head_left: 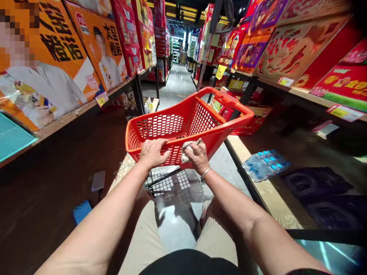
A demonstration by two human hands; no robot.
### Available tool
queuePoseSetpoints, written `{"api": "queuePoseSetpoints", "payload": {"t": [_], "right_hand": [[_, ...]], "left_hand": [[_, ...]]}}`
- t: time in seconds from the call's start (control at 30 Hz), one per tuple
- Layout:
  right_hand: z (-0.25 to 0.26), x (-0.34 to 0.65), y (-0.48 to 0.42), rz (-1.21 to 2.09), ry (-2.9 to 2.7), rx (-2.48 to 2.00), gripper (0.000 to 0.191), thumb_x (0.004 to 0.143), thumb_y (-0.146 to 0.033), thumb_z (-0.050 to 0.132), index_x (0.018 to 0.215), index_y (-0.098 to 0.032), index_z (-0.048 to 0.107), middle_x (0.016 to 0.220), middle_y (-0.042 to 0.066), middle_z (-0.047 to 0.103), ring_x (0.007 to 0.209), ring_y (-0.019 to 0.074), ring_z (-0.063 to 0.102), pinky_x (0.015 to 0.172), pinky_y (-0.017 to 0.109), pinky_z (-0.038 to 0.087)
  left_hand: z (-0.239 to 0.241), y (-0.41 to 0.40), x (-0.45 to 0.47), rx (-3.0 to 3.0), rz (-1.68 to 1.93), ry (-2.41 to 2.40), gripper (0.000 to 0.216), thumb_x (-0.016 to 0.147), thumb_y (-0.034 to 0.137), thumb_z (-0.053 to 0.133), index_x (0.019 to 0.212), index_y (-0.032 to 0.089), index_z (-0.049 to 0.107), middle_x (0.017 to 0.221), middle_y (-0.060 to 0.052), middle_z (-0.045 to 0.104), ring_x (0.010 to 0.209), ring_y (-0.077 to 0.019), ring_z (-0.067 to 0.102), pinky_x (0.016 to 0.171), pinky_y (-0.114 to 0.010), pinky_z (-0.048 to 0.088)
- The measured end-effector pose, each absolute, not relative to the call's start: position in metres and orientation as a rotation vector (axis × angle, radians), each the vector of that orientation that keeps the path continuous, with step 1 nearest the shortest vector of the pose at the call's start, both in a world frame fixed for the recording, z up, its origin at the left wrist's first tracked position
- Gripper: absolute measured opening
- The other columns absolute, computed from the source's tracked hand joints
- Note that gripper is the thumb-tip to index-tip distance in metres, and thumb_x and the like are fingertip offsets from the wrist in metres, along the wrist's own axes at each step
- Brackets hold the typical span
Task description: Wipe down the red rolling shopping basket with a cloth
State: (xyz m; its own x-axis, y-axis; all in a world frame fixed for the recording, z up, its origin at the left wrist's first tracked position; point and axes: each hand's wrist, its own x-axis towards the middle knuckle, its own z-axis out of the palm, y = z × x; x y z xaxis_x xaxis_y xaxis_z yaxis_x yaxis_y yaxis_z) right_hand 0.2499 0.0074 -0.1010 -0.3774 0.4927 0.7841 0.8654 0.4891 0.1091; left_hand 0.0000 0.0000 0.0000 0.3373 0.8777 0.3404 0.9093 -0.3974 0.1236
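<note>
A red plastic shopping cart [200,122] with a perforated basket stands in the aisle right in front of me. My left hand [153,152] grips the near rim of the basket, fingers curled over the edge. My right hand [197,156] is closed on a crumpled white cloth [187,149] and presses it against the basket's near wall. A thin bracelet circles my right wrist. My legs in beige trousers show below the arms.
Shelves line both sides: orange gift boxes [54,57] on the left, red boxes [301,46] on the right. A wrapped pack of water bottles [265,164] lies on the low right shelf. A phone [98,180] lies on the dark left shelf. The tiled aisle [177,84] runs ahead.
</note>
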Motion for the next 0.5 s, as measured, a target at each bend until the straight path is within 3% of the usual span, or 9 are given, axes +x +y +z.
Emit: {"api": "queuePoseSetpoints", "payload": {"t": [0.2,0.37,0.5], "right_hand": [[-0.109,0.255,0.002,-0.613,-2.268,-1.198,0.024,0.098,-0.025,0.062,0.117,-0.035,0.072,0.132,0.004,0.059,0.123,0.0249,0.039,0.106,0.046,0.038],[-0.105,0.28,-0.009,-0.605,-2.52,-1.029,0.011,0.095,-0.03,0.066,0.102,-0.032,0.075,0.122,0.002,0.065,0.116,0.0218,0.047,0.095,0.038,0.046],[-0.064,0.299,-0.01,-0.649,-2.18,-1.151,0.019,0.095,-0.029,0.065,0.111,-0.032,0.075,0.129,0.007,0.06,0.124,0.0263,0.045,0.105,0.046,0.045]], "left_hand": [[-0.001,0.001,0.002,-2.479,-0.578,-1.709,0.037,0.089,0.045,0.054,0.116,0.023,0.064,0.113,-0.007,0.074,0.105,-0.0296,0.066,0.094,-0.044,0.04],[0.001,0.002,0.002,-2.485,-0.6,-1.734,0.037,0.09,0.047,0.053,0.116,0.023,0.065,0.112,-0.008,0.075,0.105,-0.0301,0.067,0.093,-0.044,0.04],[0.001,0.001,0.0,-2.498,-0.586,-1.71,0.039,0.09,0.049,0.053,0.116,0.023,0.065,0.113,-0.007,0.075,0.105,-0.0301,0.067,0.093,-0.044,0.04]]}}
